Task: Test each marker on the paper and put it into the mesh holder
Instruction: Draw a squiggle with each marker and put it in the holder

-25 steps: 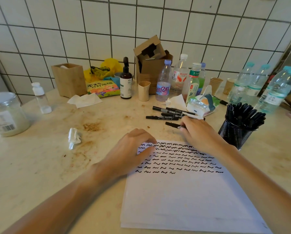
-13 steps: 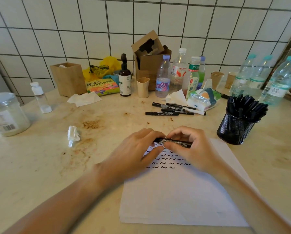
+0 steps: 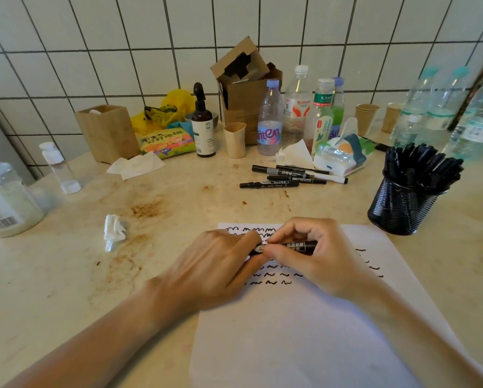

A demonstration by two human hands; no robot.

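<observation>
A black marker (image 3: 296,247) lies level above the white paper (image 3: 304,331), held at both ends. My left hand (image 3: 215,273) pinches its left end, and my right hand (image 3: 315,259) grips the barrel. Rows of black squiggles cover the upper part of the sheet, partly hidden by both hands. Several loose black markers (image 3: 287,176) lie on the table beyond the paper. At the right stands the black mesh holder (image 3: 402,208), full of several markers.
A crumpled tissue (image 3: 114,232) lies left of the paper. A large jar (image 3: 5,200) and a small bottle (image 3: 58,168) stand far left. Bottles (image 3: 296,107), cups, a cardboard box (image 3: 245,93), a wooden box (image 3: 107,133) and a tissue pack (image 3: 341,155) line the tiled wall.
My right hand picked one marker from the loose group and brought it back over the paper. My left hand lifted off the sheet and took hold of the marker's left end.
</observation>
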